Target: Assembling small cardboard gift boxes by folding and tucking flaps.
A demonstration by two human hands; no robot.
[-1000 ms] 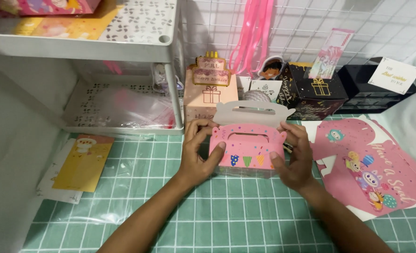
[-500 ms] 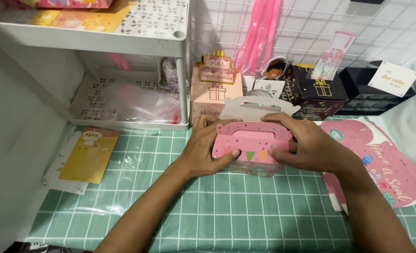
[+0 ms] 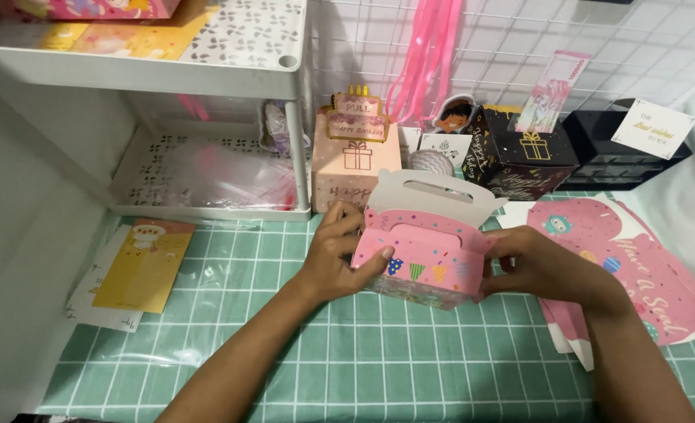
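A green gridded mat (image 3: pixel 363 368) covers the counter, with a white shelf rack (image 3: pixel 206 74) standing at its back left. Flat pink box blanks (image 3: pixel 637 266) lie stacked on the right. At the centre, a pink gift box (image 3: pixel 426 254) with a white handle flap sits just above the mat. The left hand (image 3: pixel 336 254) grips its left end; the right hand (image 3: pixel 539 266) is closed on its right end.

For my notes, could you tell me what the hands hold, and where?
Both hold the pink gable box: left hand at its left end, right hand at its right end.
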